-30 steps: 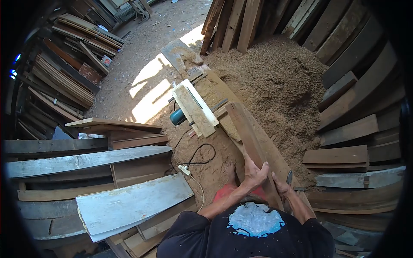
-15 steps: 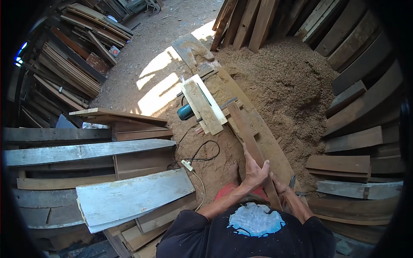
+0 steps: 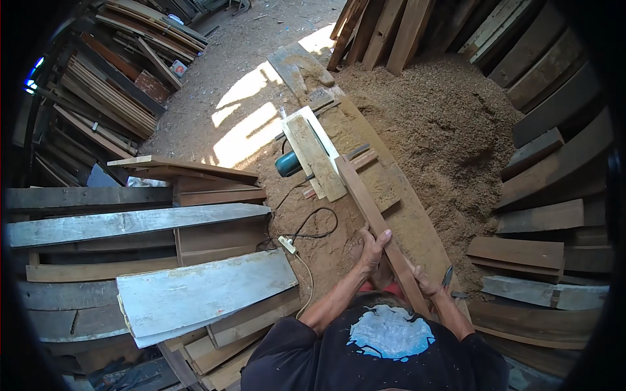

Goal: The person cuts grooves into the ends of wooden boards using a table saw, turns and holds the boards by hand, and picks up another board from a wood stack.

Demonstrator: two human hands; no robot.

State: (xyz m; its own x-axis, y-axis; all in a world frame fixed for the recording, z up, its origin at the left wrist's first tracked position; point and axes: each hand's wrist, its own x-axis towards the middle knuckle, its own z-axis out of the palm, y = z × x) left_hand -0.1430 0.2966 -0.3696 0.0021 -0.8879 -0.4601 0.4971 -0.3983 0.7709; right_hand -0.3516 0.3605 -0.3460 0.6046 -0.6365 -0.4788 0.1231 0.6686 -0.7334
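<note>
A long brown wooden plank (image 3: 370, 210) slants away from my body over the bench. My left hand (image 3: 374, 250) is closed around its left side, thumb lying on top. On the opposite side my right hand (image 3: 425, 281) grips the plank lower down, its fingers partly hidden behind the wood. The plank's far end reaches a pale board fence (image 3: 317, 144) on the bench. Under the fence sticks out the teal body of a power tool (image 3: 287, 165); the rest of it is hidden. A smaller wooden block (image 3: 365, 159) lies just right of the plank's far end.
The sawdust-covered bench (image 3: 417, 225) has a dark-bladed tool (image 3: 447, 276) near my right hand. Shavings pile up (image 3: 443, 124) beyond it. A power strip (image 3: 287, 244) with cords lies on the ground. Stacked boards (image 3: 208, 293) stand left, more planks (image 3: 548, 215) right.
The plank has swung left at its far end, up to the fence, and turned so a narrower face shows. My left hand has shifted slightly left and forward with it.
</note>
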